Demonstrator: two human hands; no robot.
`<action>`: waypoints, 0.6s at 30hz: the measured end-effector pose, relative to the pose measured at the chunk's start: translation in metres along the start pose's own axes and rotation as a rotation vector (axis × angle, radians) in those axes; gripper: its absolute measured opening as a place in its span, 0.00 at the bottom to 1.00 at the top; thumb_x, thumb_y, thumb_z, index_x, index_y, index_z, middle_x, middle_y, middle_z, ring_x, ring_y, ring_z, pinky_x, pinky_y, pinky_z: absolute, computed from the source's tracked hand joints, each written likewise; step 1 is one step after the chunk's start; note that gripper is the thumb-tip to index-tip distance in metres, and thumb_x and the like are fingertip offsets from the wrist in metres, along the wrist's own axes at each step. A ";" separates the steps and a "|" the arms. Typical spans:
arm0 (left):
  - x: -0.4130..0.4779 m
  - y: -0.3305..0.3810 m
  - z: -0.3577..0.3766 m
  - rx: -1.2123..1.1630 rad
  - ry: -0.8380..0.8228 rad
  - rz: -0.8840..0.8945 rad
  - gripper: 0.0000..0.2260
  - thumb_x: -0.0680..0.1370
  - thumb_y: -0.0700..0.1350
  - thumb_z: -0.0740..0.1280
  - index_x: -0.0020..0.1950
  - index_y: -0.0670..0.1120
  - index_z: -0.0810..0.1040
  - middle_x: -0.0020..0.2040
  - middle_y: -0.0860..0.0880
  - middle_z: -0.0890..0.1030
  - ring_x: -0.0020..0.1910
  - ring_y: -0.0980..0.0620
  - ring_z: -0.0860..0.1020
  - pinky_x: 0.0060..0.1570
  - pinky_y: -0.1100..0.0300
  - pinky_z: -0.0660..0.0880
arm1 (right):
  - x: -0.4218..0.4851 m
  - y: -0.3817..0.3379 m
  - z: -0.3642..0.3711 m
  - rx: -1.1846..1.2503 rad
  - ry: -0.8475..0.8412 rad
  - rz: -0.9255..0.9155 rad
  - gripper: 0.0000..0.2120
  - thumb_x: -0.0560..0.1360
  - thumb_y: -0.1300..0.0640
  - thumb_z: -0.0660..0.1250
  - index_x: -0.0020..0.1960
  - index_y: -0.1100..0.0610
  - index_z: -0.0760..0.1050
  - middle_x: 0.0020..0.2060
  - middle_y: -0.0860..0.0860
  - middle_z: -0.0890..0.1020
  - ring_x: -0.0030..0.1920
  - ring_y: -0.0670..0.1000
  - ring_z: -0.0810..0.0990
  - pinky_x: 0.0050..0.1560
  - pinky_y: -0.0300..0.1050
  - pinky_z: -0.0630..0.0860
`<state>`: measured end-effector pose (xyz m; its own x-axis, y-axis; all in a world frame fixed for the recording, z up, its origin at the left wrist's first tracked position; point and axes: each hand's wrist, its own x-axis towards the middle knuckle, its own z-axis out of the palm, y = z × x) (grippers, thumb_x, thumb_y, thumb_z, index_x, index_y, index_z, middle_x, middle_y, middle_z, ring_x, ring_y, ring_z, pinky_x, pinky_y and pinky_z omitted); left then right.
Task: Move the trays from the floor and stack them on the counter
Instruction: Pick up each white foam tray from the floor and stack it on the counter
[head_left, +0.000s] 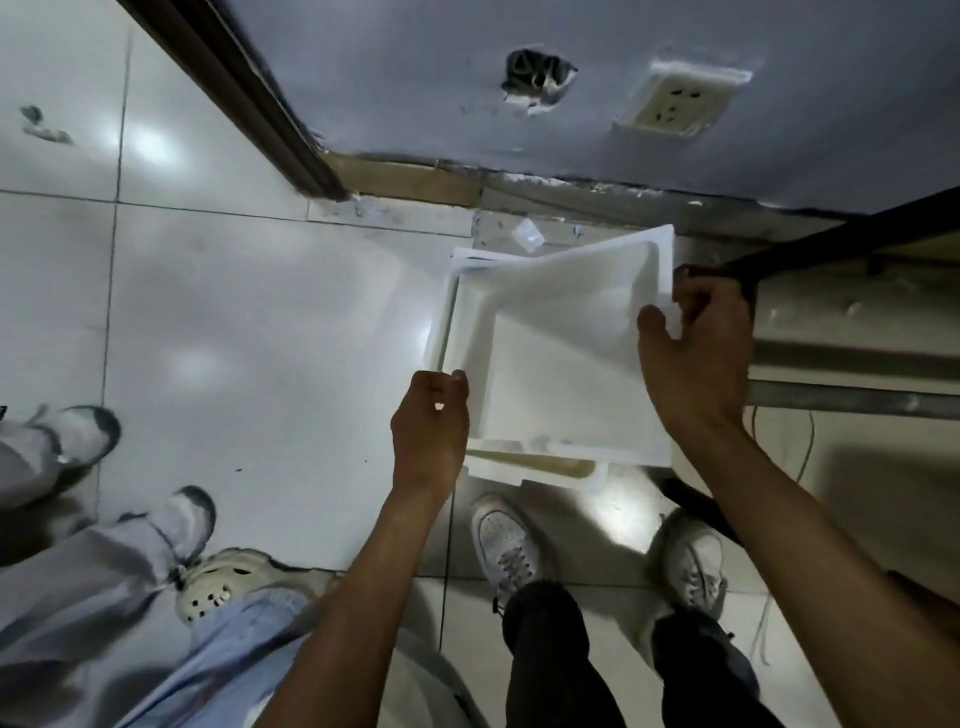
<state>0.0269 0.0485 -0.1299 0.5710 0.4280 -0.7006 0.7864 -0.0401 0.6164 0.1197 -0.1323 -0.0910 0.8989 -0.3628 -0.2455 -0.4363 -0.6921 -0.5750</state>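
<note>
A white plastic tray (561, 358) is tilted above a stack of more white trays (540, 470) lying on the tiled floor by the wall. My left hand (431, 421) grips the tray's near-left rim, fingers curled round the edge. At the tray's far-right rim, my right hand (701, 343) pinches the edge between thumb and fingers. The counter (841, 249) shows as a dark edge at the right, just beyond my right hand.
My two white shoes (509, 545) stand right below the trays. Other people's feet (218, 582) are at the lower left. A grey wall with a socket (675, 104) and a hole is ahead. A metal rail (852, 400) and loose cables run at the right.
</note>
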 end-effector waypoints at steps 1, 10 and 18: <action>0.004 -0.006 0.004 0.000 0.003 -0.006 0.08 0.82 0.49 0.63 0.50 0.46 0.77 0.44 0.54 0.79 0.45 0.52 0.80 0.42 0.64 0.71 | 0.002 0.004 0.005 -0.029 0.008 -0.006 0.18 0.75 0.57 0.69 0.62 0.60 0.70 0.57 0.56 0.75 0.56 0.51 0.74 0.48 0.38 0.66; 0.045 -0.054 0.028 0.123 0.081 -0.081 0.10 0.80 0.44 0.62 0.58 0.43 0.76 0.57 0.48 0.79 0.53 0.49 0.77 0.51 0.60 0.70 | 0.016 0.036 0.028 -0.231 0.045 -0.088 0.25 0.71 0.58 0.70 0.66 0.58 0.67 0.63 0.57 0.71 0.65 0.58 0.69 0.64 0.54 0.69; 0.036 -0.065 0.043 0.168 0.141 -0.207 0.17 0.77 0.46 0.68 0.62 0.40 0.72 0.59 0.42 0.78 0.50 0.49 0.75 0.47 0.60 0.67 | 0.012 0.054 0.027 -0.229 -0.121 0.072 0.16 0.77 0.60 0.64 0.62 0.64 0.69 0.53 0.58 0.79 0.49 0.59 0.78 0.47 0.45 0.74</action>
<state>0.0059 0.0277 -0.2107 0.3653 0.5631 -0.7413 0.9174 -0.0828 0.3893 0.1077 -0.1577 -0.1461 0.8576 -0.3484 -0.3784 -0.4841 -0.7954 -0.3648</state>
